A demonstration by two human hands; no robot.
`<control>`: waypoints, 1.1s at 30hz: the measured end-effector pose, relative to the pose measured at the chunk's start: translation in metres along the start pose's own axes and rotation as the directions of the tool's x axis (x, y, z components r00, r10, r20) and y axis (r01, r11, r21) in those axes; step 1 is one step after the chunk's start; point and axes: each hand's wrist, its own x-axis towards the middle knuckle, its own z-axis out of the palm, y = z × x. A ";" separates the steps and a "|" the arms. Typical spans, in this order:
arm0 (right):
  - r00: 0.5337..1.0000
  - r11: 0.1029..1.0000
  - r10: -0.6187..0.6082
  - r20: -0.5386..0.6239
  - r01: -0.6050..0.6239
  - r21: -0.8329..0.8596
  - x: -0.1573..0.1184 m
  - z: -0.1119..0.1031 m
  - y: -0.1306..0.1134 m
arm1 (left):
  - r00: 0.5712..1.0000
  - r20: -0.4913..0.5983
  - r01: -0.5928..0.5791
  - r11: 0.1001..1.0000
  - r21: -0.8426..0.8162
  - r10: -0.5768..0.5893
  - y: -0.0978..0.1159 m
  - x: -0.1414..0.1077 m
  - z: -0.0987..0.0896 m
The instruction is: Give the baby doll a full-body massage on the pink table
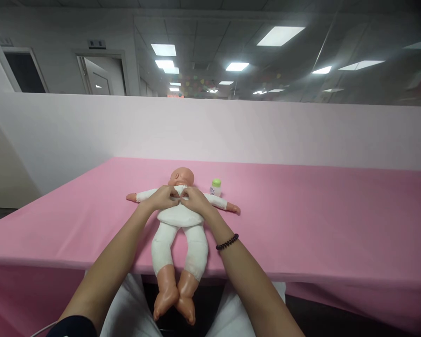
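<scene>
A baby doll [180,216] with a bald vinyl head lies on its back on the pink-covered table, dressed in a white cloth suit. Its arms spread sideways, and its vinyl feet hang over the near table edge. My left hand [163,198] and my right hand [195,200] meet at the doll's chest, and their fingertips pinch the white suit [179,215] near the collar. A small bottle with a green cap [215,187] stands just beyond my right hand. A dark beaded bracelet [227,241] circles my right wrist.
The pink tablecloth [301,220] drapes over the near edge, with a pale pink partition [266,133] along the far side. Above the partition, glass reflects ceiling lights, and a doorway [100,75] shows at the far left.
</scene>
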 end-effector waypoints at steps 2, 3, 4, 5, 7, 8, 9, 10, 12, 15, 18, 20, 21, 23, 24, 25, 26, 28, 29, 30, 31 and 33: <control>1.000 1.000 0.004 0.008 -0.003 -0.021 0.001 0.002 0.001 | 1.000 0.016 -0.007 1.000 0.013 0.007 0.003 0.001 0.002; 1.000 0.999 0.002 0.011 -0.002 -0.033 0.001 0.003 0.002 | 1.000 0.011 -0.011 1.000 0.021 0.011 0.004 0.002 0.002; 1.000 0.999 0.000 0.014 0.001 -0.042 0.001 0.004 0.003 | 1.000 -0.001 -0.016 0.999 0.030 0.016 0.004 0.002 0.003; 1.000 0.999 -0.004 0.014 0.005 -0.046 0.001 0.005 0.004 | 1.000 -0.016 -0.019 0.999 0.038 0.020 0.005 0.002 0.004; 1.000 1.000 -0.013 0.004 0.013 -0.024 0.001 0.003 0.005 | 0.999 -0.041 -0.025 0.999 0.042 0.026 0.005 0.002 0.004; 1.000 1.000 -0.013 0.002 0.013 0.003 0.000 0.001 0.004 | 0.998 -0.050 -0.025 0.999 0.038 0.027 0.005 0.001 0.003; 1.000 0.999 -0.008 0.006 0.008 0.038 -0.001 -0.001 0.003 | 0.998 -0.054 -0.025 0.999 0.029 0.026 0.005 0.000 0.001; 1.000 0.997 0.004 0.019 -0.005 0.075 -0.002 -0.005 0.000 | 0.998 -0.053 -0.023 1.000 0.018 0.024 0.005 -0.002 -0.001; 0.996 0.990 0.036 0.083 -0.047 0.136 -0.006 -0.014 -0.005 | 0.999 -0.031 -0.024 1.000 0.002 0.024 0.007 -0.005 -0.006; 0.976 0.981 0.049 0.210 -0.087 0.172 -0.011 -0.028 -0.014 | 0.997 0.061 -0.039 0.999 0.007 0.039 0.010 -0.010 -0.014; 0.958 0.980 0.024 0.286 -0.079 0.180 -0.013 -0.033 -0.017 | 0.990 0.135 -0.043 0.999 0.012 0.041 0.011 -0.012 -0.016; 0.951 0.985 0.026 0.309 -0.076 0.152 -0.013 -0.032 -0.016 | 0.987 0.155 -0.045 0.999 0.004 0.044 0.009 -0.010 -0.014; 0.950 0.989 0.036 0.312 -0.079 0.126 -0.012 -0.030 -0.016 | 0.985 0.164 -0.045 0.999 0.001 0.044 0.008 -0.009 -0.013; 0.947 0.994 0.054 0.316 -0.082 0.077 -0.012 -0.027 -0.016 | 0.983 0.180 -0.042 0.999 0.000 0.042 0.005 -0.007 -0.010; 0.948 0.995 0.058 0.314 -0.081 0.059 -0.012 -0.026 -0.017 | 0.982 0.186 -0.042 0.999 -0.002 0.041 0.005 -0.006 -0.009; 0.949 0.996 0.060 0.311 -0.078 0.045 -0.012 -0.025 -0.018 | 0.980 0.192 -0.044 0.999 -0.005 0.044 0.004 -0.006 -0.008; 0.951 0.997 0.058 0.305 -0.072 0.038 -0.013 -0.025 -0.019 | 0.980 0.195 -0.050 0.999 -0.009 0.051 0.004 -0.005 -0.007; 0.954 0.997 0.048 0.297 -0.062 0.035 -0.014 -0.026 -0.021 | 0.977 0.199 -0.071 0.997 -0.017 0.073 0.006 -0.006 -0.008; 0.955 0.997 0.042 0.292 -0.059 0.047 -0.014 -0.028 -0.021 | 0.977 0.197 -0.078 0.997 -0.023 0.081 0.007 -0.006 -0.008; 0.955 0.996 0.034 0.293 -0.057 0.072 -0.015 -0.029 -0.022 | 0.978 0.191 -0.081 0.996 -0.035 0.086 0.008 -0.007 -0.009; 0.955 0.993 0.023 0.294 -0.057 0.106 -0.015 -0.032 -0.022 | 0.979 0.182 -0.079 0.995 -0.053 0.087 0.009 -0.007 -0.010; 0.951 0.981 -0.008 0.310 -0.054 0.189 -0.016 -0.037 -0.021 | 0.981 0.172 -0.070 0.991 -0.116 0.089 0.011 -0.009 -0.012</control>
